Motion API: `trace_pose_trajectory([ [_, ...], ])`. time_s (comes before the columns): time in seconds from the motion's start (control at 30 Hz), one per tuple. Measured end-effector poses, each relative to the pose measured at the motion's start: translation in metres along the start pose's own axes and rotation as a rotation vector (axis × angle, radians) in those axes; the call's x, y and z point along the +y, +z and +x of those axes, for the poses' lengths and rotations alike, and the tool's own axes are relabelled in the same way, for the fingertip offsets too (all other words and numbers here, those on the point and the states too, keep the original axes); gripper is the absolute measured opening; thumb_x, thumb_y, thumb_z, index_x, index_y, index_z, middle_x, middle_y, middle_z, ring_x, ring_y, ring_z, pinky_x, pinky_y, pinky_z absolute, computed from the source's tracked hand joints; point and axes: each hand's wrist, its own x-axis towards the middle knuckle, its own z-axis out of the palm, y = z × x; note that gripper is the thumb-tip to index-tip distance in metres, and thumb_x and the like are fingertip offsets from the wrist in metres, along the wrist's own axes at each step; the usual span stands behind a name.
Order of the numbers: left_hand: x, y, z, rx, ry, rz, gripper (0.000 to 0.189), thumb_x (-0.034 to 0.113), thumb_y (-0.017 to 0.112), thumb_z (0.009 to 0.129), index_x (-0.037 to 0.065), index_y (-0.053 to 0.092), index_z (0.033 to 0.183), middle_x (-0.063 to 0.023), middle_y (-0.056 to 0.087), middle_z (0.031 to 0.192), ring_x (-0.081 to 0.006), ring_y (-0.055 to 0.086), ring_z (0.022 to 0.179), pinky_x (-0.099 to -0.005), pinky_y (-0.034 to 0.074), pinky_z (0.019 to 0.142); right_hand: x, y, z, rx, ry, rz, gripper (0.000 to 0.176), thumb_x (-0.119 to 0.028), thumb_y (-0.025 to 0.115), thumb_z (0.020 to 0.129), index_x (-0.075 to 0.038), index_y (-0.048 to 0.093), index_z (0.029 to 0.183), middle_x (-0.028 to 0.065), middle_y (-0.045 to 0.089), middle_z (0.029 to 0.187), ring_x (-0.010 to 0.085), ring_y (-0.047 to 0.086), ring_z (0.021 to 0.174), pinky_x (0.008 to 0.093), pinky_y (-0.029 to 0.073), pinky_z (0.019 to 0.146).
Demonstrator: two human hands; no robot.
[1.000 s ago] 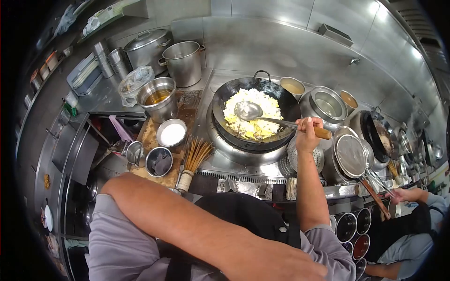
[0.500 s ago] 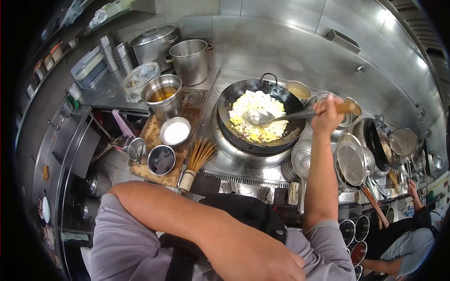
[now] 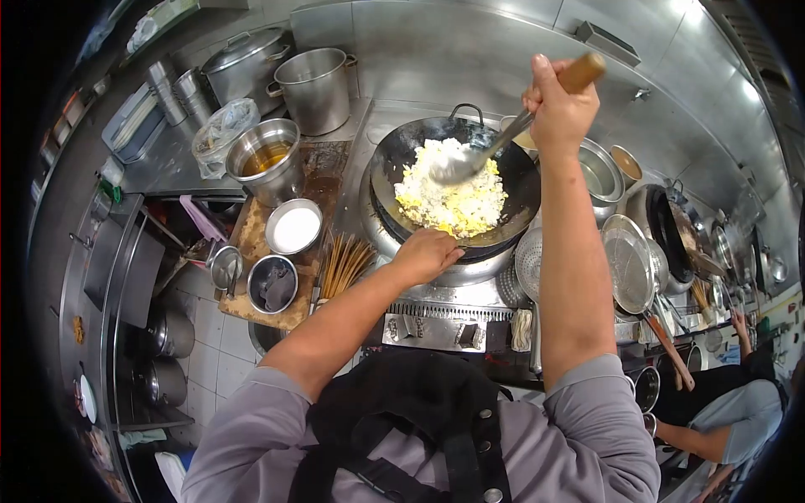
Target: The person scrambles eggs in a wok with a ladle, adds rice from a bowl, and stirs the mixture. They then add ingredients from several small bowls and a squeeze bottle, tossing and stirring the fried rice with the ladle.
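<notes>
Grips in the right hand [image 3: 563,109] the pale wooden handle of a long steel ladle [image 3: 455,170], raised and slanting down to the left, bowl end in the chunky white-and-yellow food [image 3: 470,201] inside the large, dark, round metal wok [image 3: 521,197]. Rests the left hand [image 3: 428,254] at the wok's near rim, fingers bent; cannot tell whether gripping it. Has the wok seated on a round steel burner [image 3: 474,275].

Partly covers, with raised ladle and right hand, a steel bowl of tan liquid [image 3: 521,137] behind the wok's right side. Crosses with the right forearm just beside a perforated steel skimmer [image 3: 529,265], and with the left in front of a bundle of thin brown sticks [image 3: 345,258].

Farther left, has a scarred wooden board [image 3: 253,231] bearing a steel bowl of white contents [image 3: 296,226] and a smaller steel bowl of dark contents [image 3: 272,285]; beyond, a deep steel pot of amber liquid [image 3: 267,168]. To the right, has a round wire-mesh strainer [image 3: 627,267], and farther off, a co-worker's arm [image 3: 696,443].
</notes>
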Motion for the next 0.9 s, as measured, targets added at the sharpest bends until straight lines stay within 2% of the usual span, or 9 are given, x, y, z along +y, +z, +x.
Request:
trace_pose_trajectory([
  [0.07,0.005,-0.004,0.003,-0.121,-0.112,0.01,0.034,0.034,0.063,0.097,0.004,0.067,0.08,-0.0166,0.069,0.084,-0.0384,0.066,0.082,-0.0494,0.052,0.077,0.017,-0.005,-0.02,0.076,-0.102,0.023,0.02,-0.005,0.073,0.095,-0.006,0.054,0.088,0.0013,0.053,0.059,0.0111,0.048,0.045,0.0292,0.043,0.045],
  [0.13,0.008,-0.005,0.006,-0.191,-0.163,0.0,0.037,0.035,0.061,0.097,0.004,0.067,0.078,-0.0169,0.07,0.084,-0.0386,0.067,0.083,-0.0496,0.052,0.077,0.079,-0.024,-0.041,0.108,0.107,-0.096,0.019,-0.008,0.077,0.091,-0.004,0.059,0.087,0.0029,0.061,0.065,0.01,0.057,0.05,0.0255,0.043,0.046],
  [0.3,0.011,-0.013,0.023,-0.18,-0.149,-0.016,0.04,0.038,0.056,0.096,0.008,0.07,0.075,-0.0158,0.07,0.076,-0.0405,0.068,0.076,-0.0525,0.053,0.072,-0.022,-0.035,-0.028,0.111,0.106,-0.055,0.019,-0.011,0.077,0.092,-0.004,0.06,0.089,0.0018,0.058,0.065,0.0096,0.054,0.048,0.0264,0.041,0.043],
  [0.4,0.034,-0.01,0.014,-0.23,-0.319,-0.019,0.041,0.038,0.056,0.097,0.009,0.07,0.072,-0.0152,0.069,0.071,-0.0413,0.067,0.069,-0.0533,0.054,0.069,-0.003,-0.041,-0.047,0.184,0.168,-0.132,0.019,-0.011,0.076,0.092,-0.003,0.059,0.09,0.0015,0.059,0.067,0.0094,0.055,0.05,0.0257,0.043,0.045],
  [0.5,0.072,-0.024,-0.012,-0.193,-0.093,0.03,0.044,0.039,0.054,0.097,0.009,0.069,0.069,-0.015,0.07,0.072,-0.0379,0.068,0.067,-0.0516,0.054,0.064,-0.05,-0.032,-0.026,0.093,0.321,-0.196,0.021,-0.007,0.076,0.092,0.001,0.057,0.094,0.0039,0.054,0.066,0.0128,0.051,0.05,0.0289,0.045,0.05],
  [0.6,0.062,-0.017,-0.015,-0.202,-0.058,0.012,0.044,0.04,0.054,0.097,0.01,0.071,0.072,-0.0145,0.071,0.074,-0.036,0.07,0.068,-0.051,0.054,0.062,-0.09,0.0,-0.053,0.056,0.236,-0.081,0.022,-0.009,0.076,0.093,0.001,0.057,0.094,0.0052,0.057,0.066,0.0134,0.055,0.052,0.0283,0.045,0.049],
  [0.67,0.062,-0.004,-0.025,-0.104,-0.032,0.012,0.043,0.04,0.055,0.097,0.01,0.072,0.072,-0.0145,0.071,0.074,-0.036,0.07,0.068,-0.0509,0.054,0.061,-0.028,-0.01,-0.076,0.096,0.156,-0.144,0.022,-0.013,0.076,0.094,0.0,0.059,0.097,0.0056,0.06,0.067,0.0128,0.057,0.052,0.0283,0.044,0.046],
  [0.8,0.104,-0.013,-0.091,-0.485,-0.193,0.117,0.044,0.044,0.06,0.096,0.011,0.069,0.069,-0.0136,0.069,0.073,-0.0366,0.068,0.067,-0.0515,0.054,0.063,-0.071,-0.018,-0.027,0.168,0.079,-0.177,0.022,-0.013,0.077,0.092,-0.001,0.059,0.096,0.0025,0.059,0.067,0.0102,0.053,0.049,0.026,0.043,0.045],
  [0.9,0.102,-0.045,-0.06,-0.268,-0.106,0.077,0.045,0.043,0.06,0.096,0.011,0.068,0.067,-0.0136,0.066,0.067,-0.037,0.067,0.065,-0.0508,0.053,0.062,-0.125,0.001,-0.012,0.116,-0.025,0.018,0.02,-0.012,0.077,0.092,-0.002,0.059,0.095,0.0013,0.057,0.065,0.0095,0.053,0.047,0.0258,0.044,0.045],
])
